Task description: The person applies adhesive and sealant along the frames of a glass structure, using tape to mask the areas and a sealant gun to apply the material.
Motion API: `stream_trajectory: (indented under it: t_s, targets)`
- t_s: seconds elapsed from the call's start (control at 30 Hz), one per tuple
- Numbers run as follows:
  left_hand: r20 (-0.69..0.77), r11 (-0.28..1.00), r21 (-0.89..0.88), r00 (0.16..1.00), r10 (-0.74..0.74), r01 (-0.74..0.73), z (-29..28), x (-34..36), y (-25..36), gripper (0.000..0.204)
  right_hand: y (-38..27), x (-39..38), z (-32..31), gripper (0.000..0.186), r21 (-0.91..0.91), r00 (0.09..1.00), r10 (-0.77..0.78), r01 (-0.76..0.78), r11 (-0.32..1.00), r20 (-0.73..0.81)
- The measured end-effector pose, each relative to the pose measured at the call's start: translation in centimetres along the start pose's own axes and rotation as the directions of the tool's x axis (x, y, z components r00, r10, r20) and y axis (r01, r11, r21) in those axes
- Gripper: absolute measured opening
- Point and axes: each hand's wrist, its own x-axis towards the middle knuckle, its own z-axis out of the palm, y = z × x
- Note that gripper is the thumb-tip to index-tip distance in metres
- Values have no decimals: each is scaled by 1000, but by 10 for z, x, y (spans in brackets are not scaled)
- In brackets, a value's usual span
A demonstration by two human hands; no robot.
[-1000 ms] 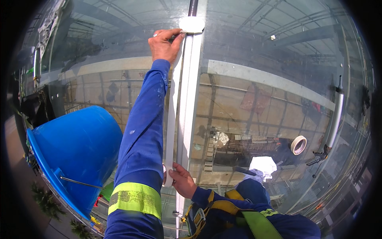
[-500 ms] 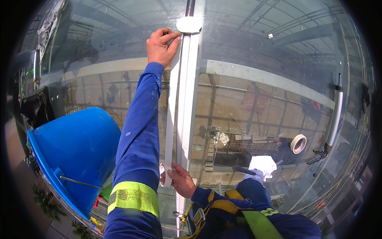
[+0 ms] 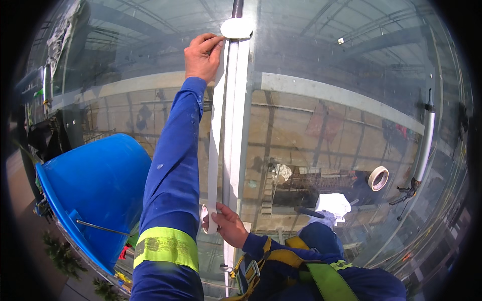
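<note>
Just now, head view | left hand [image 3: 203, 56], pinched on the tape strip [image 3: 215, 150] at its upper end, edges left relative to the white cap [image 3: 236, 28] | right hand [image 3: 231, 228] clamped on the tape roll [image 3: 211, 227] below | strip stretches between, beside the white joint [image 3: 240, 100], its line apparently unsettled

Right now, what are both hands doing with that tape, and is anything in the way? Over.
Left hand pinching top of white tape. Right hand holding its roll. Tape drawn out lengthwise between them. Nothing visibly blocking it; blue bucket off left.
</note>
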Motion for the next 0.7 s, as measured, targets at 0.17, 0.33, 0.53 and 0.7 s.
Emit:
stream_trajectory:
  t_s: [0.17, 0.33, 0.53, 0.7]
  targets:
    - [137, 990, -63, 984, -113, 123, -10, 5, 5, 23, 1, 0, 1, 47, 11, 995, -12, 13, 1000, -97]
    - [212, 974, 25, 953, 215, -225, -21, 7, -15, 27, 5, -9, 7, 28, -36, 968, -86, 80, 996, -237]
    - [361, 984, 53, 922, 138, -168, -31, 9, -16, 35, 10, -35, 37, 10, -101, 951, -309, 307, 946, 0]
    - [561, 969, 68, 812, 160, -238, -51, 15, -10, 63, 12, -8, 7, 14, -37, 969, -173, 169, 985, -174]
